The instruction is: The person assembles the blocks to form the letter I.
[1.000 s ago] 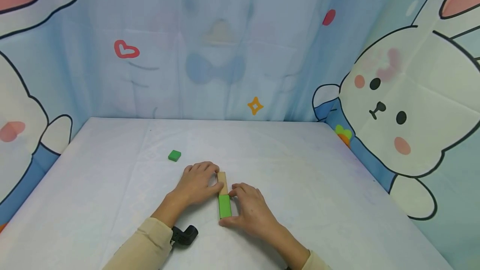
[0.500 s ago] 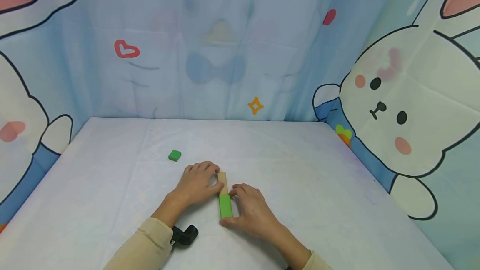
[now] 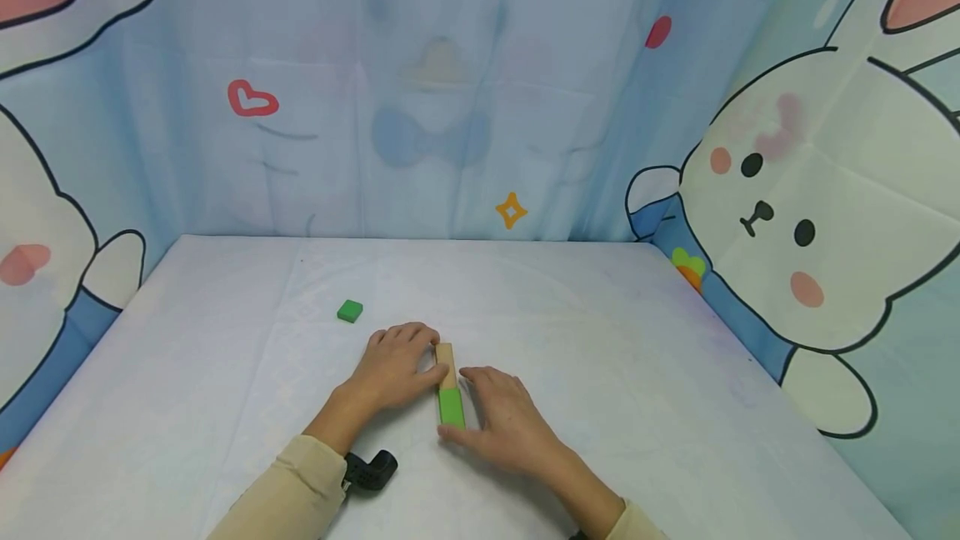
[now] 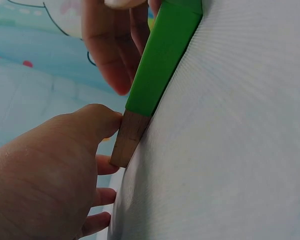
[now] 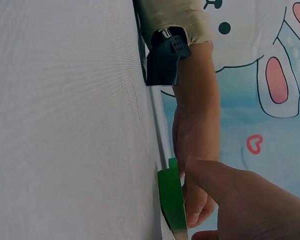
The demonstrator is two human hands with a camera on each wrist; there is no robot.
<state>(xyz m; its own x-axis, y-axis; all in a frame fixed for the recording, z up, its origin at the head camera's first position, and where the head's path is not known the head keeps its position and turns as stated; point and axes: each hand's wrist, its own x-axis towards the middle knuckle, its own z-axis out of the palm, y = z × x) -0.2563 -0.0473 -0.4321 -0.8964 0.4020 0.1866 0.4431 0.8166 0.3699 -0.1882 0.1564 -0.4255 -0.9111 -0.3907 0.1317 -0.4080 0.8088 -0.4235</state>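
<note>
A natural wooden block (image 3: 446, 355) and a bright green block (image 3: 452, 408) lie end to end on the white table, ends touching. My left hand (image 3: 397, 367) pinches the wooden block, thumb along its side and a finger by its far end. Over the green block, my right hand (image 3: 510, 426) spreads thumb and fingers; its forefinger stands apart from the block. The thumb lies over the near end, and whether it touches is unclear. From the left wrist, the green block (image 4: 165, 55) looks longer and continues straight from the wooden one (image 4: 129, 137).
A small darker green block (image 3: 349, 311) lies farther back, left of the hands. A black wrist camera (image 3: 371, 471) juts from the left sleeve over the white tabletop (image 3: 645, 373). Blue curtains (image 3: 315, 165) with cartoon rabbits stand behind and at the sides.
My right hand has lifted slightly, its forefinger moving up and away from the green block and its thumb shifting over the near end. The left hand and both joined blocks stay put.
</note>
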